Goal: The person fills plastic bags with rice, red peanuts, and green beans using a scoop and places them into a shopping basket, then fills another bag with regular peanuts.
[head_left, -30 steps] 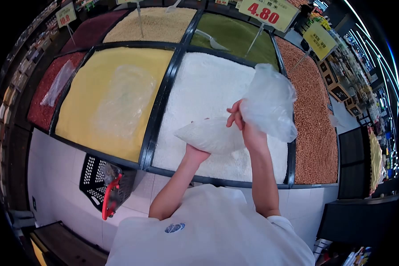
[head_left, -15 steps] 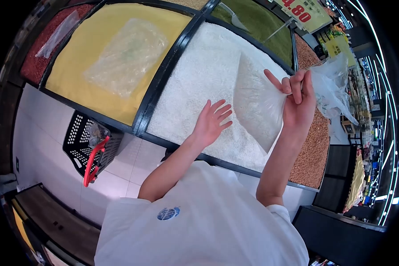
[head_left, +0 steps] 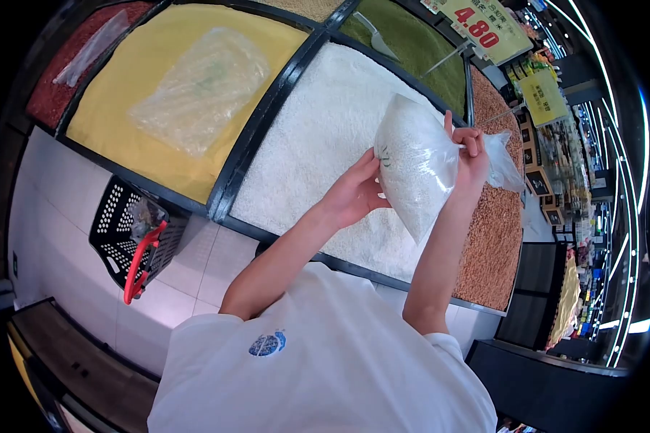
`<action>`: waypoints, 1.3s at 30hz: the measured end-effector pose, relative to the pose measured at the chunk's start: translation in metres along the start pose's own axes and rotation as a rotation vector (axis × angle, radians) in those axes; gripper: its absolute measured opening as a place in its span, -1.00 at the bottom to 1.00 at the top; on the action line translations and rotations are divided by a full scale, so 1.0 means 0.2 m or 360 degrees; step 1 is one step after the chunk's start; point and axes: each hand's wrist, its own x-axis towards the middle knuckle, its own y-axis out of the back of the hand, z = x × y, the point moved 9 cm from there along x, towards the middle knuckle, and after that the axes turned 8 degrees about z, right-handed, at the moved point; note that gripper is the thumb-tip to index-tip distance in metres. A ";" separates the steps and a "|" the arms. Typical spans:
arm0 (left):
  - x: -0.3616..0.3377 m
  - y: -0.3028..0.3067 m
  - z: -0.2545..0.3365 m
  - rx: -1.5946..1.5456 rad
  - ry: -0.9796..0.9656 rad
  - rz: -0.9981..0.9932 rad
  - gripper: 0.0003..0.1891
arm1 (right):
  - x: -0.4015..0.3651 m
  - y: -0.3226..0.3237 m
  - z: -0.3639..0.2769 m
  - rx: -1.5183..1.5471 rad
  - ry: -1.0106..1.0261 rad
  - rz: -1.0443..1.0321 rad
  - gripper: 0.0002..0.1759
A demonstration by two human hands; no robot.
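A clear plastic bag of white rice [head_left: 420,162], bulging and shiny, is held tilted above the bin of loose white rice [head_left: 303,137]. My right hand [head_left: 471,160] is closed around its gathered neck, one finger pointing up. Beyond that hand, the loose top of the bag fans out to the right. My left hand [head_left: 357,189] cups the bag's left side, with the thumb against the plastic and some fingers partly hidden behind it.
Left of the rice is a bin of yellow grain [head_left: 152,94] with a plastic sheet [head_left: 206,90] on it. Green beans [head_left: 419,50] with a scoop [head_left: 375,36] lie behind; brown grain [head_left: 491,252] is at right. A black basket [head_left: 126,224] stands on the floor.
My left hand has moved from open in the air to the bag's side. The bag has turned its full, rounded face toward me, and my right hand has shifted slightly left.
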 end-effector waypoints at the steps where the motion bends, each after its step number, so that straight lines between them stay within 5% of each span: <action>1: 0.00 0.00 0.01 0.0028 -0.0042 0.0020 -0.41 | 0.01 0.02 0.01 0.0045 -0.0037 0.0005 -0.65; 14: -0.03 0.03 0.08 0.0047 -0.0121 0.0027 -0.32 | 0.04 0.08 0.08 -0.0038 -0.0010 0.0130 -0.67; 17: -0.01 0.10 0.07 -0.0062 -0.0149 0.0071 -0.29 | -0.01 -0.02 0.09 -0.0230 -0.0024 -0.0326 -0.67; 21: 0.02 0.35 -0.02 -0.0027 -0.0145 0.0296 -0.39 | -0.19 -0.22 0.26 -0.1008 0.0161 -0.0641 -0.61; 25: 0.00 0.63 -0.10 0.0184 -0.0424 0.0657 -0.58 | -0.22 -0.21 0.39 -0.2095 0.0536 -0.0495 -0.61; 28: 0.02 0.74 -0.23 0.0354 -0.0179 0.0353 -0.66 | -0.29 -0.22 0.44 -0.2377 0.0703 -0.0678 -0.70; 30: 0.00 0.61 -0.23 0.0389 0.0145 0.0334 -0.62 | -0.26 -0.10 0.42 -0.2120 0.0589 -0.0782 -0.80; 34: 0.12 0.74 -0.35 0.1137 0.0078 0.0136 -0.59 | -0.23 0.15 0.34 -0.2439 0.0634 -0.0730 -0.82; 39: 0.07 0.49 -0.48 0.0064 0.0711 -0.0051 -0.56 | -0.40 0.02 0.28 -0.2458 0.0666 -0.0661 -0.82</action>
